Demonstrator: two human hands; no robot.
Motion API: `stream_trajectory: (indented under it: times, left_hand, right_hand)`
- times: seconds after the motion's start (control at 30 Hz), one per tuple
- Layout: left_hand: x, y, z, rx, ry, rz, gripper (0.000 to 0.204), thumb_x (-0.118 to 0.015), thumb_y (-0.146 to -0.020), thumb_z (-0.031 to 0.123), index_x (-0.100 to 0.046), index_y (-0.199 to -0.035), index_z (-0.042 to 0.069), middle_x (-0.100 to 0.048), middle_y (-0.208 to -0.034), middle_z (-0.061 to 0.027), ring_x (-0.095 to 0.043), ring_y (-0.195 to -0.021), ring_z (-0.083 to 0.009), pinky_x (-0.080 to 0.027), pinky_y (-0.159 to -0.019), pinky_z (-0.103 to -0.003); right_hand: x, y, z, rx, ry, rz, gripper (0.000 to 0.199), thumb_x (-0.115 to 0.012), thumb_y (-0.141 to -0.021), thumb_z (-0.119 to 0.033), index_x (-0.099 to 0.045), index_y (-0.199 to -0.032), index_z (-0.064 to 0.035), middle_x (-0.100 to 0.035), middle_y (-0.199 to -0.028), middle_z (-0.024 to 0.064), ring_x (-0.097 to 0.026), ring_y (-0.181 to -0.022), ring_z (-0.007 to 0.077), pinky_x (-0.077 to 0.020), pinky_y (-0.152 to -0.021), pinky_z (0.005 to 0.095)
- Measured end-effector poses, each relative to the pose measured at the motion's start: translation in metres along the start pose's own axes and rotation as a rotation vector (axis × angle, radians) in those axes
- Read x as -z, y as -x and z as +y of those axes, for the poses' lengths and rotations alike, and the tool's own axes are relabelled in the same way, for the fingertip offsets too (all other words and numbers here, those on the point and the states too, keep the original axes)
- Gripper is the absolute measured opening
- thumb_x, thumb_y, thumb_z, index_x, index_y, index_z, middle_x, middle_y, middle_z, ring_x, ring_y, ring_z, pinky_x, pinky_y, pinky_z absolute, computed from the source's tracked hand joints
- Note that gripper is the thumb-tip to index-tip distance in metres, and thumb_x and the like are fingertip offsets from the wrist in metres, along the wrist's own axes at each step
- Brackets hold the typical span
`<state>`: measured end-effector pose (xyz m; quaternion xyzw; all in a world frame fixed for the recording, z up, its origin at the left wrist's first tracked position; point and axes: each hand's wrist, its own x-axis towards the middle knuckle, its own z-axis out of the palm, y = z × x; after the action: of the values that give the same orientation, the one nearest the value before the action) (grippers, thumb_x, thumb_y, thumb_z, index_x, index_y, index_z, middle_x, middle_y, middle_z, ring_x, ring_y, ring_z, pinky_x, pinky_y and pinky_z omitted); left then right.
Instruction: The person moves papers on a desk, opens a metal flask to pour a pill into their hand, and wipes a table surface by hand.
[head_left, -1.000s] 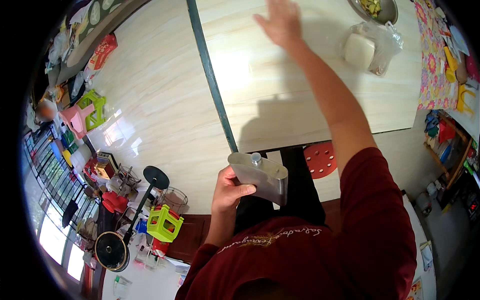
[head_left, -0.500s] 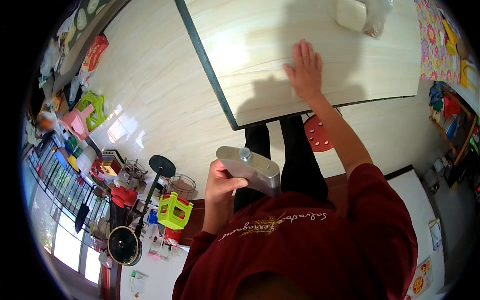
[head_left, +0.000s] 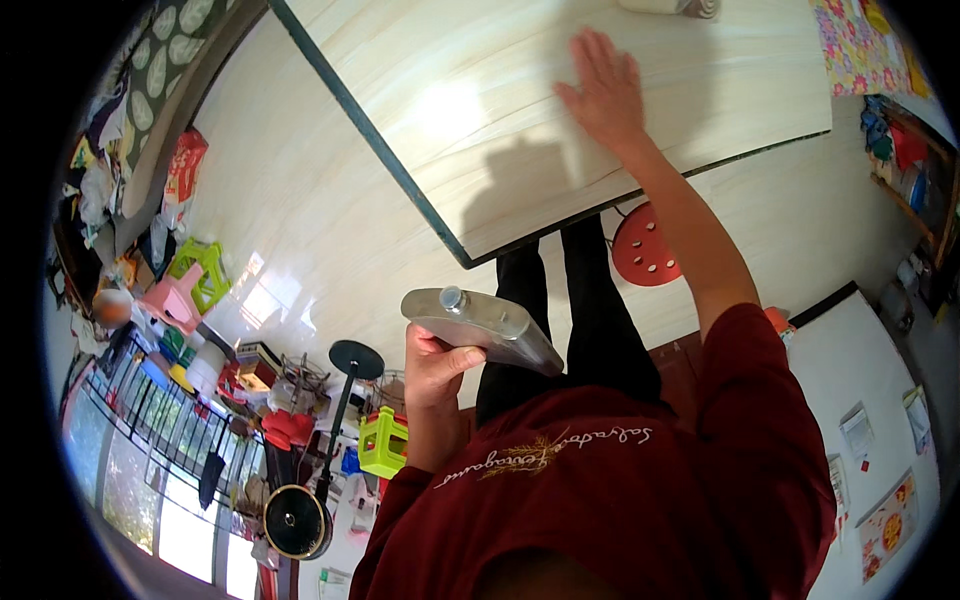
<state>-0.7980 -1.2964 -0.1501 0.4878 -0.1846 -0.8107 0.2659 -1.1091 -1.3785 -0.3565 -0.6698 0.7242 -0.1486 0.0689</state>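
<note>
A silver metal hip flask [head_left: 490, 328] with a round screw cap on top is held in front of my body. My left hand [head_left: 435, 370] is closed round its left end, the thumb lying along the near side. Over the pale marbled tabletop [head_left: 600, 190] my right hand [head_left: 605, 95] is stretched out with its fingers apart and nothing in it. Whether the palm touches the surface I cannot tell.
A whitish bundle [head_left: 665, 6] sits at the table's far edge, partly cut off. Beneath the near edge is a red round stool [head_left: 645, 248]. Lower left are a green plastic stool [head_left: 383, 442] and a black stand [head_left: 340, 420]. A floral cloth [head_left: 860, 50] lies far right.
The flask and my left hand have shifted slightly left, and the flask tilts more. My right hand sits a little higher in view. The whole view has turned somewhat.
</note>
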Motion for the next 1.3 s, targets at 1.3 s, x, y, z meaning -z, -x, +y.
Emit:
stream_trajectory:
  times: [1.3]
  left_hand:
    - [-0.005,-0.012,0.015,-0.008,0.047,-0.010,0.058,-0.080,-0.061,0.012,-0.051,-0.110,-0.001,-0.061,-0.102,-0.0099,-0.060,-0.097,-0.0254,-0.039,-0.099,-0.044]
  right_hand:
    - [-0.034,-0.072,-0.029,-0.048,-0.264,0.160,0.064,-0.054,-0.083,-0.044,-0.037,-0.132,-0.0059,-0.028,-0.143,0.0099,-0.022,-0.134,0.0246,-0.0177,-0.107,0.0451]
